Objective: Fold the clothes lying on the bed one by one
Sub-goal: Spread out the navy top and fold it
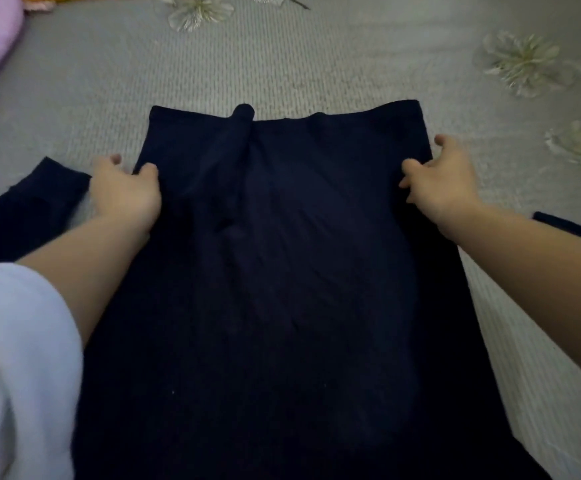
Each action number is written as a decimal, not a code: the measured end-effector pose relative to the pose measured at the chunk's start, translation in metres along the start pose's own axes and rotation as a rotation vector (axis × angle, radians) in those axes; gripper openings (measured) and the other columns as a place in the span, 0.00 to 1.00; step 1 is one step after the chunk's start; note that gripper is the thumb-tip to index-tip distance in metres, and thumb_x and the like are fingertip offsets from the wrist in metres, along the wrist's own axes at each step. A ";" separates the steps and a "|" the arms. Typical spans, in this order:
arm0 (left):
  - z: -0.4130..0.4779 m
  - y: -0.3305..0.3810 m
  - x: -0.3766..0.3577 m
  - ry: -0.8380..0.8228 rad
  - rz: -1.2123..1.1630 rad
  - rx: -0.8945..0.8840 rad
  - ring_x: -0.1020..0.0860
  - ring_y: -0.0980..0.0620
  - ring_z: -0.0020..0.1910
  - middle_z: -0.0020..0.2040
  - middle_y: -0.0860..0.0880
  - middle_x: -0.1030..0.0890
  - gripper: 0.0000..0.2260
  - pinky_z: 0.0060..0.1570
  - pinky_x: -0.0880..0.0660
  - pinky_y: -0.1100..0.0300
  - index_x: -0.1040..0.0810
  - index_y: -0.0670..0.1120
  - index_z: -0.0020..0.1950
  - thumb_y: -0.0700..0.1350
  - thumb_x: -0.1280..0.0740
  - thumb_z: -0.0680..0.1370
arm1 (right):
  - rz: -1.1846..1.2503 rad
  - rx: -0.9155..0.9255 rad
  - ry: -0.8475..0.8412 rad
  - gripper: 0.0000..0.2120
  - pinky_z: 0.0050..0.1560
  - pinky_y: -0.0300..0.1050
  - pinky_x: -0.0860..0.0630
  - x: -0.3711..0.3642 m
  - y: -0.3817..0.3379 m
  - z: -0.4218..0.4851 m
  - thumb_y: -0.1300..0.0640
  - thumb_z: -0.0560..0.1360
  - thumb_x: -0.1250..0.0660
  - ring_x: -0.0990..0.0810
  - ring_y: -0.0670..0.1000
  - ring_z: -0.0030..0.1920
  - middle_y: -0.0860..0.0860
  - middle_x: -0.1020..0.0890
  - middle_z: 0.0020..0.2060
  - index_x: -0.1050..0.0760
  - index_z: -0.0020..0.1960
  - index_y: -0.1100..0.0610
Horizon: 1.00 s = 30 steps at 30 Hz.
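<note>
Navy garment [282, 271] is lying flat across the bed [282, 64], one sleeve [29, 209] trailing left. Left hand [126, 192] and right hand [438, 181] are each pinching a side edge, fingers [149, 171] curling on cloth. Risk: the bunched ridge [237, 140] at the far edge is probably getting folded in; uneven pulling would be skewing the fold.
</note>
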<state>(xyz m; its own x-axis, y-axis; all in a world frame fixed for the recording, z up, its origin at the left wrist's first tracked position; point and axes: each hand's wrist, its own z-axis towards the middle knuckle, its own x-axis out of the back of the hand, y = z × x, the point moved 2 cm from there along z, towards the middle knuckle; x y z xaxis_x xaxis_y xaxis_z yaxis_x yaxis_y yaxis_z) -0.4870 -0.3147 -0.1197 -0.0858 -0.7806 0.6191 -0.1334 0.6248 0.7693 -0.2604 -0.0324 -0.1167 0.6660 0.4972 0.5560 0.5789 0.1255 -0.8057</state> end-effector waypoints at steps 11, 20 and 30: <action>0.057 0.008 -0.017 -0.193 -0.185 0.243 0.23 0.61 0.20 0.37 0.51 0.22 0.05 0.19 0.31 0.72 0.33 0.50 0.46 0.46 0.40 0.82 | 0.465 -0.410 -0.041 0.06 0.25 0.34 0.26 -0.003 -0.007 0.050 0.61 0.79 0.39 0.16 0.47 0.30 0.55 0.17 0.41 0.29 0.57 0.58; 0.068 -0.005 -0.004 -0.051 -0.337 0.090 0.20 0.64 0.41 0.51 0.54 0.22 0.19 0.44 0.25 0.69 0.36 0.50 0.68 0.45 0.37 0.78 | 0.666 -0.379 0.044 0.11 0.37 0.35 0.21 0.011 0.006 0.062 0.65 0.79 0.40 0.14 0.48 0.38 0.57 0.18 0.48 0.29 0.61 0.64; -0.142 -0.013 -0.047 -0.409 0.606 -0.786 0.56 0.44 0.78 0.79 0.43 0.55 0.25 0.73 0.56 0.47 0.49 0.51 0.79 0.54 0.48 0.82 | -0.491 0.510 -0.212 0.29 0.75 0.45 0.48 0.009 0.017 -0.058 0.52 0.79 0.40 0.43 0.52 0.76 0.55 0.39 0.76 0.45 0.77 0.57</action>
<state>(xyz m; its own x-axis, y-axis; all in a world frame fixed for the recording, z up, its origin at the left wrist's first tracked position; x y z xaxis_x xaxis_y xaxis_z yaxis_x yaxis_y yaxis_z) -0.3405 -0.2833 -0.1366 -0.2681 -0.1925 0.9440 0.7026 0.6313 0.3283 -0.2172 -0.0761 -0.1140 0.2517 0.4298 0.8671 0.4618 0.7341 -0.4979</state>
